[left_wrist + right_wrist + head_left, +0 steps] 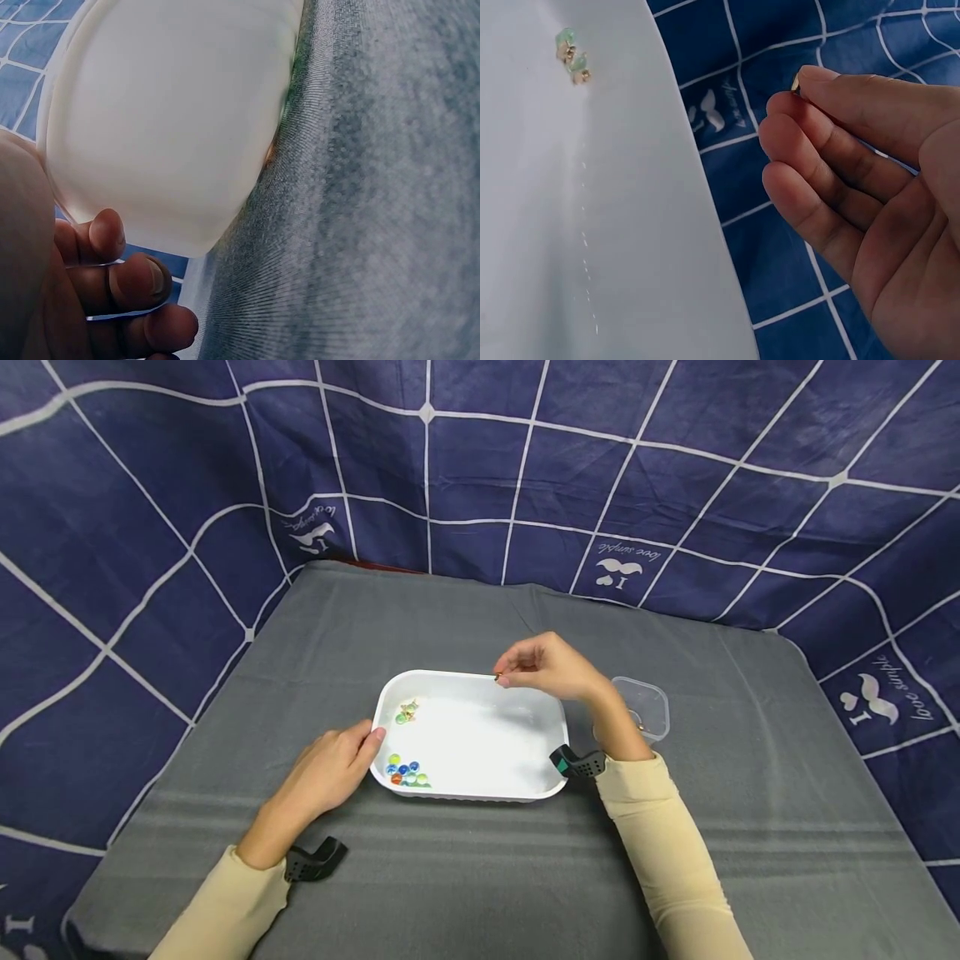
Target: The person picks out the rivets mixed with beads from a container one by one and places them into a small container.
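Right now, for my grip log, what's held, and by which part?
The right hand pinches a tiny golden piece, its held part too small to tell; the left hand holds the white tray by its left rim.

tray from above, closer in wrist views

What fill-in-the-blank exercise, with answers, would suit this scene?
The left hand holds the tray, whose colour is ____.
In the head view, the marbles lie in the tray's near ____ corner.
In that view, the clear box sits to the ____ of the tray.
The right hand pinches a small thing between index finger and ____.
Missing words: white; left; right; thumb.
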`<move>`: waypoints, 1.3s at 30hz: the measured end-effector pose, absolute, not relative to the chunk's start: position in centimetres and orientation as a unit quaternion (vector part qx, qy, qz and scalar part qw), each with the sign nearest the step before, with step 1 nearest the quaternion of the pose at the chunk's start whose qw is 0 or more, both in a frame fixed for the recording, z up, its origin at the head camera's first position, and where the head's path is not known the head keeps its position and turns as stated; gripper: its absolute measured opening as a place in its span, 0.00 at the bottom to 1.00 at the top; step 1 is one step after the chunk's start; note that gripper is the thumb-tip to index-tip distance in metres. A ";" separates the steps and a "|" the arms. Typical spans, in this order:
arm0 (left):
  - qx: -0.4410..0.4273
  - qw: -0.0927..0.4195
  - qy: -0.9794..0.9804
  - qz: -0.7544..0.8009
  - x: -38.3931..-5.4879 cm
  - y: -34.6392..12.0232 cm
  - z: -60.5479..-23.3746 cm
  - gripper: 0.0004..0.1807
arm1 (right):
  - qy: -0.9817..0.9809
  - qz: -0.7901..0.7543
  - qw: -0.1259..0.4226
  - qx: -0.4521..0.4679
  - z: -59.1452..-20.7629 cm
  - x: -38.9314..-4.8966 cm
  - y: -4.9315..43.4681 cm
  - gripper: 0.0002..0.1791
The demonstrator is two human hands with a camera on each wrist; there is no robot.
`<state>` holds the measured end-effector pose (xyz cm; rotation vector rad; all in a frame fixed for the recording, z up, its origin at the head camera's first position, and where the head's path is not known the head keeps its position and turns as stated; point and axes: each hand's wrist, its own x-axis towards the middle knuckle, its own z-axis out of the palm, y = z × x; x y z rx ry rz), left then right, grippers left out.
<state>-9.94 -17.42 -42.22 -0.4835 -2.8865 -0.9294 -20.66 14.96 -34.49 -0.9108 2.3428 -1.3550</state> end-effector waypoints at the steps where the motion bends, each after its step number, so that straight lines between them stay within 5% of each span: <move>1: -0.157 0.035 -0.939 -0.303 -10.0 -17.4 -42.2 0.16 | 0.813 -0.469 0.138 -0.316 -34.5 -20.6 15.2 0.06; 39: -0.156 0.016 -0.937 -0.312 -10.0 -17.4 -42.3 0.17 | 0.820 -0.504 0.085 -0.257 -35.6 -18.5 22.5 0.05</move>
